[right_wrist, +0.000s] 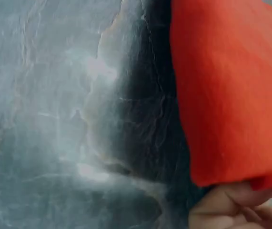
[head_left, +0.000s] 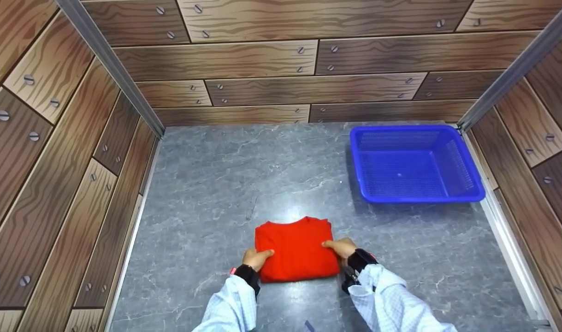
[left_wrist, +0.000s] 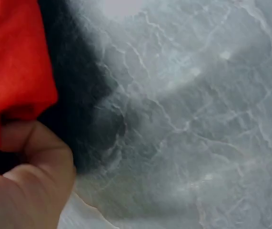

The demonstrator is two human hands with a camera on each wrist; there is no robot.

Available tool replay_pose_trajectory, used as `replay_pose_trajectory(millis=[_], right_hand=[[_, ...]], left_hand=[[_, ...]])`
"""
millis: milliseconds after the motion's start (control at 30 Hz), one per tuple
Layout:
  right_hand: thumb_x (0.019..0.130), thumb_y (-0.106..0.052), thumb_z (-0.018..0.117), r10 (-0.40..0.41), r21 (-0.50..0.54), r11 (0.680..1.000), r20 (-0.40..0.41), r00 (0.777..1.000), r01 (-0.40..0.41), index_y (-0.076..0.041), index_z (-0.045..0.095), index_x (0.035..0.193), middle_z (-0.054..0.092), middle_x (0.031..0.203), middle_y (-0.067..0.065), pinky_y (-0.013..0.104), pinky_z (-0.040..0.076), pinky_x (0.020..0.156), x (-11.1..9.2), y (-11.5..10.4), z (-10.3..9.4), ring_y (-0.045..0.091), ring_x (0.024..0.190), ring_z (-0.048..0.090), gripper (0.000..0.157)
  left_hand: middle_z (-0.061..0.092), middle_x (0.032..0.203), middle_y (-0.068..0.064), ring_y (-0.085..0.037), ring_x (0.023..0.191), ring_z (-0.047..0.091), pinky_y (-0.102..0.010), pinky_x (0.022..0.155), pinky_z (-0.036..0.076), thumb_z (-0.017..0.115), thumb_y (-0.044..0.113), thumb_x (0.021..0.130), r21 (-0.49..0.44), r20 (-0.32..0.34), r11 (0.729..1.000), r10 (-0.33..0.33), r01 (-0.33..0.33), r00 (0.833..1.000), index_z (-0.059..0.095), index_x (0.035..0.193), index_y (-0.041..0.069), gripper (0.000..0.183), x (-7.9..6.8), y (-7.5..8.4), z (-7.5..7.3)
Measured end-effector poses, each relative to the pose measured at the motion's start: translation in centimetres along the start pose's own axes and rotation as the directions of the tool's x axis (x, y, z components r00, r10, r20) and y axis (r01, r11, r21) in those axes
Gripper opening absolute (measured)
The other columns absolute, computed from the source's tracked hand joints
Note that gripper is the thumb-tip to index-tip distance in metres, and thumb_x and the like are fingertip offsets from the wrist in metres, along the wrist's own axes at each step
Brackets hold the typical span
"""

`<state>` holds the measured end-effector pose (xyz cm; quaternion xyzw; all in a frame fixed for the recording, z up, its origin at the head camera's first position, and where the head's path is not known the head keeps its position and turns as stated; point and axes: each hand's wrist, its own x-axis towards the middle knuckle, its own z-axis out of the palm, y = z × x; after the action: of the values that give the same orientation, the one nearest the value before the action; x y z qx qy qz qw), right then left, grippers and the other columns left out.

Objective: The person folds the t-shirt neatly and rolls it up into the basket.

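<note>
A red shirt [head_left: 298, 252], folded into a compact rectangle with its curved neckline at the far edge, is held between both hands. My left hand [head_left: 257, 258] grips its left side, thumb on top. At the opposite side my right hand [head_left: 342, 247] pinches the edge, its thumb also lying over the cloth. In the left wrist view, curled fingers [left_wrist: 47, 152] tuck under the red fabric [left_wrist: 16, 62]. The right wrist view has the fingers [right_wrist: 221, 202] bent beneath the shirt's lower corner, with a dark shadow on the surface beside it.
A blue plastic basket [head_left: 363, 177] with perforated sides stands at the back right, holding nothing visible. The grey marbled surface [head_left: 207, 184] is enclosed by wood-patterned walls [head_left: 262, 57] at the back, left and right. Metal strips [head_left: 119, 69] run up the back corners.
</note>
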<state>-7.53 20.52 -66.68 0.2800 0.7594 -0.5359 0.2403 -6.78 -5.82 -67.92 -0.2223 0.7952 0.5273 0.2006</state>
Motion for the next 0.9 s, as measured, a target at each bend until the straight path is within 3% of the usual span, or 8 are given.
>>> replay_pose_trajectory(millis=[100,200,367,500,667,900], right_hand=[[0.08,-0.018,0.07,-0.029,-0.022,0.999,0.012,1.0,0.029,-0.013,0.055,0.065,0.051,0.059,-0.005,0.018,0.042,0.051,0.0,0.3,0.0,0.008,0.053,0.048,0.021],[0.081,-0.022,0.07,-0.115,-0.136,0.985,-0.031,0.993,0.11,-0.013,0.055,0.062,0.048,0.06,-0.005,0.02,0.037,0.056,-0.1,0.5,-0.1,0.01,0.058,0.045,0.025],[0.088,-0.023,0.066,-0.19,-0.133,0.974,-0.056,0.98,0.181,-0.002,0.067,0.084,0.06,0.074,0.002,0.025,0.042,0.064,-0.2,0.8,-0.4,0.014,0.07,0.053,0.021],[0.091,-0.021,0.064,-0.216,-0.1,0.973,-0.062,0.974,0.21,0.003,0.066,0.097,0.064,0.081,0.006,0.026,0.044,0.066,0.0,1.2,-0.7,0.015,0.073,0.056,0.024],[0.092,-0.021,0.063,-0.207,-0.052,0.977,-0.053,0.977,0.205,0.002,0.065,0.102,0.064,0.082,0.006,0.027,0.047,0.063,0.2,1.7,-1.1,0.015,0.071,0.057,0.025],[0.092,-0.025,0.065,-0.183,-0.027,0.983,-0.063,0.981,0.182,-0.001,0.066,0.107,0.065,0.086,0.006,0.03,0.051,0.056,0.3,2.3,-1.0,0.016,0.069,0.058,0.028]], left_hand=[[0.064,0.112,-0.032,-0.038,0.098,0.062,-0.046,0.095,0.049,0.068,0.02,0.083,0.025,0.02,0.999,0.023,-0.023,1.0,0.058,0.115,-0.02,0.053,-0.1,0.2,-0.1],[0.065,0.11,-0.031,-0.036,0.096,0.063,-0.046,0.092,0.05,0.066,0.019,0.086,0.029,0.023,0.995,0.092,-0.093,0.995,0.06,0.114,-0.017,0.046,-0.3,0.3,0.1],[0.061,0.12,-0.032,-0.039,0.107,0.061,-0.049,0.098,0.048,0.061,0.017,0.093,-0.008,0.056,0.98,0.201,-0.201,0.978,0.052,0.125,-0.017,0.048,-0.6,0.2,0.6],[0.058,0.126,-0.032,-0.041,0.112,0.059,-0.051,0.101,0.045,0.057,0.014,0.095,-0.054,0.093,0.968,0.249,-0.245,0.964,0.045,0.133,-0.015,0.05,-0.4,0.1,0.9],[0.058,0.126,-0.03,-0.039,0.113,0.059,-0.049,0.101,0.046,0.057,0.013,0.096,-0.055,0.12,0.963,0.27,-0.265,0.955,0.046,0.133,-0.012,0.046,-0.1,-0.1,0.8],[0.067,0.106,-0.023,-0.027,0.09,0.064,-0.037,0.082,0.051,0.059,0.011,0.093,-0.078,0.09,0.967,0.249,-0.242,0.964,0.057,0.117,-0.009,0.031,0.3,-0.2,0.8]])
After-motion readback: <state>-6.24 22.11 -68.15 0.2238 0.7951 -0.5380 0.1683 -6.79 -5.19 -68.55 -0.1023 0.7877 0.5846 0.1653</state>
